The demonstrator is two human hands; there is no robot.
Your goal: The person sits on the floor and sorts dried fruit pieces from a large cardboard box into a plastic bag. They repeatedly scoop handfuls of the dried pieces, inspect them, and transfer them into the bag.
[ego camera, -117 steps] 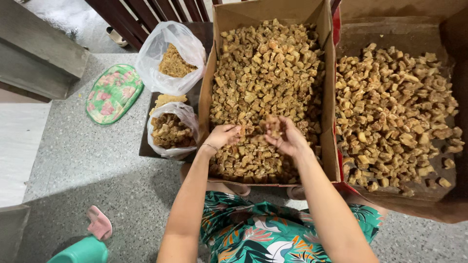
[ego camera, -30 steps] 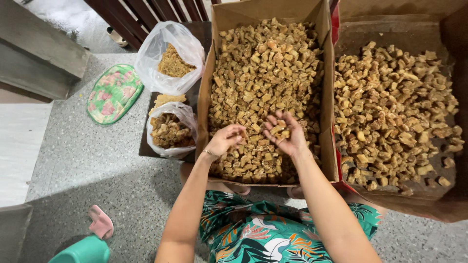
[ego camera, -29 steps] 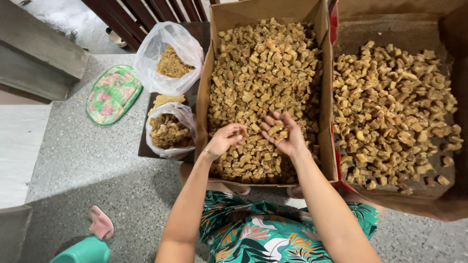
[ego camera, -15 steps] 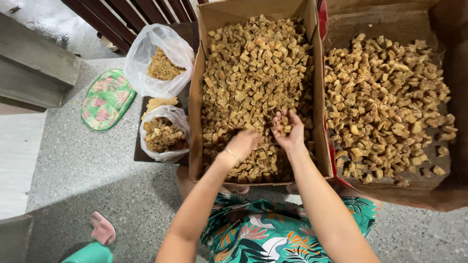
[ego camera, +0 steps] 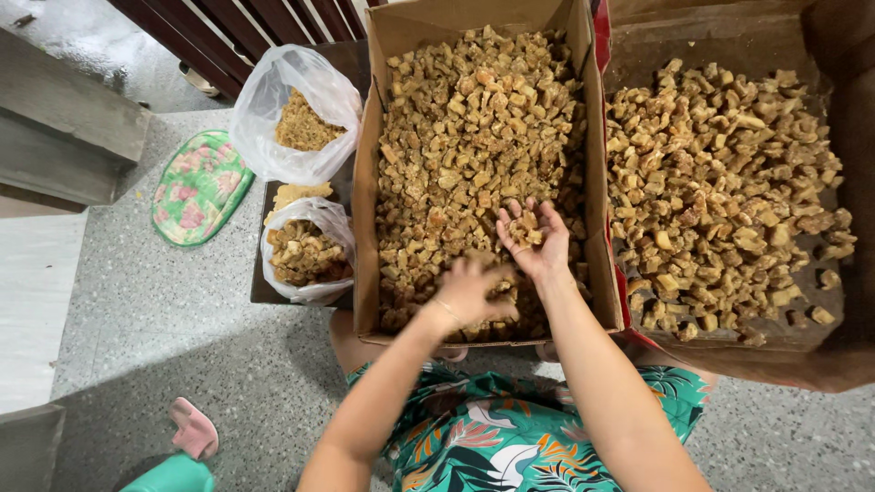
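Inside the middle cardboard box (ego camera: 365, 228), near its front edge, both hands are set among the brown dried chunks (ego camera: 474, 137) that fill it. The right hand (ego camera: 533, 239) is held palm up and cupped, with a few chunks resting in it. The left hand (ego camera: 472, 292) is blurred, palm down on the heap just beside the right; whether its fingers are closed on anything cannot be told. A second box (ego camera: 820, 55) of paler chunks is seen to the right. To the left, two clear plastic bags (ego camera: 293, 109) holding similar pieces are placed, with a green floral mat (ego camera: 199, 187) beyond them.
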